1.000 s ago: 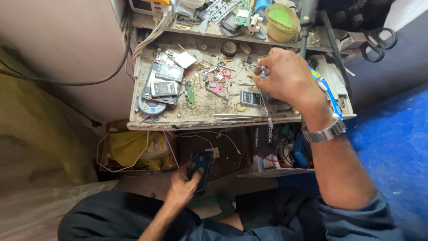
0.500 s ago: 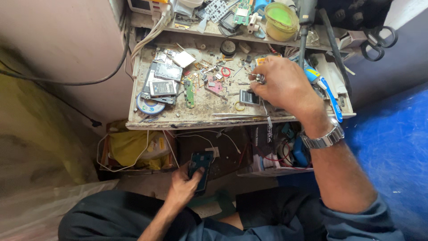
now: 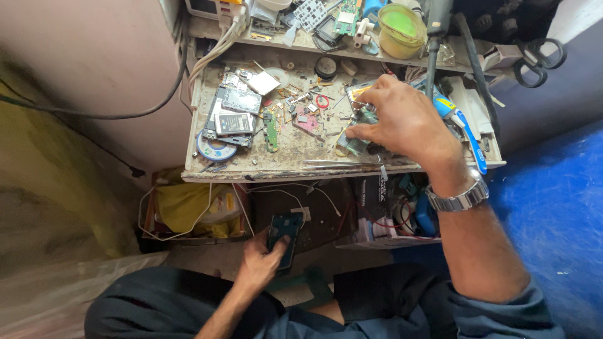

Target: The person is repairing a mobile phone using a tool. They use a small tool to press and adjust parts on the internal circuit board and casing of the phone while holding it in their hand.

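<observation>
Shifted lower on the cluttered tray point(image 3: 251, 168) since before: right hand point(image 3: 402, 122), fingers pinching small green boards point(image 3: 355, 145), partly hidden beneath. Held low over the lap in the left hand point(image 3: 260, 263): opened phone point(image 3: 284, 235), lower end covered. Nearby, tweezers point(image 3: 333, 164), batteries point(image 3: 233, 116).

Parts-crowded tray point(image 3: 251, 171), tweezers point(image 3: 339, 164) along front edge, open gap below

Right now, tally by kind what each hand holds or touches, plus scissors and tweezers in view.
Opened phone, held by left hand: 1
Small circuit parts under right hand: 1 cluster
Scissors: 1
Tweezers: 1
Total: 4
</observation>
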